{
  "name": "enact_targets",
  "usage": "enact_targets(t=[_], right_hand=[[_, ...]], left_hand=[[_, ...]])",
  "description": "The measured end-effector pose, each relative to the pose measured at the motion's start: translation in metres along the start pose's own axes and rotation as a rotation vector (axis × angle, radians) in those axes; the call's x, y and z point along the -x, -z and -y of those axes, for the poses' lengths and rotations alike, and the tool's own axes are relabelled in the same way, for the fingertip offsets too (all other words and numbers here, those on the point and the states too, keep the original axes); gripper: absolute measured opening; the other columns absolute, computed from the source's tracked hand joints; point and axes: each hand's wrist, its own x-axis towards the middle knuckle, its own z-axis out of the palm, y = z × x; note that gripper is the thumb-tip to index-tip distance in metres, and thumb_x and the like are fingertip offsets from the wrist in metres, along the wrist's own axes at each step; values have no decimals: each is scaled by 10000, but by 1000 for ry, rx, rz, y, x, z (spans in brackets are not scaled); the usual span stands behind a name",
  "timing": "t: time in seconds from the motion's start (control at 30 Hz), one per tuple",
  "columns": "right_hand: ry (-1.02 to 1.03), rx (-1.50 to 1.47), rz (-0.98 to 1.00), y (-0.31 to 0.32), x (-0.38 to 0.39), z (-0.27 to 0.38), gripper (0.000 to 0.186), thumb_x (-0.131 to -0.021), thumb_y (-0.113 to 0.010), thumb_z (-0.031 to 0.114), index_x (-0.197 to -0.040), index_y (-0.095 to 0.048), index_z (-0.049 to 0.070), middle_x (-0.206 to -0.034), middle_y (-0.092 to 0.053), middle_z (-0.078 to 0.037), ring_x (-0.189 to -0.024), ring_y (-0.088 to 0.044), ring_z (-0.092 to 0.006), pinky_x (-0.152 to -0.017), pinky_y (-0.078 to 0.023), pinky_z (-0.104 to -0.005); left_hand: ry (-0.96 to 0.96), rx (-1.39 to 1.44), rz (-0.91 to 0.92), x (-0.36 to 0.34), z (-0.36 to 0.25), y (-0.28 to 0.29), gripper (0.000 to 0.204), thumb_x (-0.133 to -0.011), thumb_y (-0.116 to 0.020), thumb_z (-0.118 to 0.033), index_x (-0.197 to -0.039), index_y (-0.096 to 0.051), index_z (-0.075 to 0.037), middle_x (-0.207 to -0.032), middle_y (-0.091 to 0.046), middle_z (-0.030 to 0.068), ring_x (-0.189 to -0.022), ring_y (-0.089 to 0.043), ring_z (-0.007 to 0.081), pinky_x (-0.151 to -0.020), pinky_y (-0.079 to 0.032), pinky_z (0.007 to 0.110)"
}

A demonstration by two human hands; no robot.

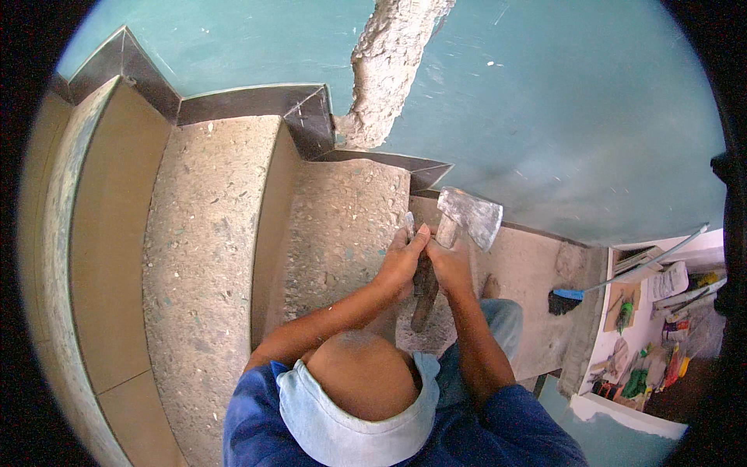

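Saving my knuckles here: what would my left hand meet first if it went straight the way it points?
Your left hand would likely meet your right hand first, the one gripping the hatchet; depth is unclear, they may already touch.

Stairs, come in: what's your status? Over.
Right hand closed around hatchet. Left hand gripping slim tool, kind unclear. Debris scattered across the step.
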Motion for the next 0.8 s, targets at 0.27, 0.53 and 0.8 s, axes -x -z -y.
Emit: enact_targets(t=[0.27, 0.53, 0.8], right_hand=[[-78, -240, 25, 16, 8, 18, 287, -922, -730, 199, -1115, -700, -11, -971, -735, -112, -813, -699, -187, -724, -558, -304], [-60, -306, -82, 48, 48, 17, 279, -941, -708, 150, -1133, -639, -40, -797, -669, -80, -658, -641, -167, -597, -539, -301], [-35, -204, -90, 80, 79, -28, 248, -934, -733, 253, -1035, -673, 34, -731, -663, -33, -609, -623, -132, -554, -494, -296]], left_hand=[[67, 261, 76, -9, 15, 10, 341, -1072, -531, -317, -1222, -554, -12, -1045, -659, 103, -910, -655, 224, -806, -551, 376], [128, 123, -142, -4, -20, 11, 271, -1059, -532, -286, -1271, -508, -119, -982, -675, 135, -793, -645, 247, -679, -562, 445], [102, 13, -95, -12, -59, 31, 217, -1012, -562, -184, -1157, -531, -26, -909, -645, 130, -670, -575, 223, -576, -509, 403]])
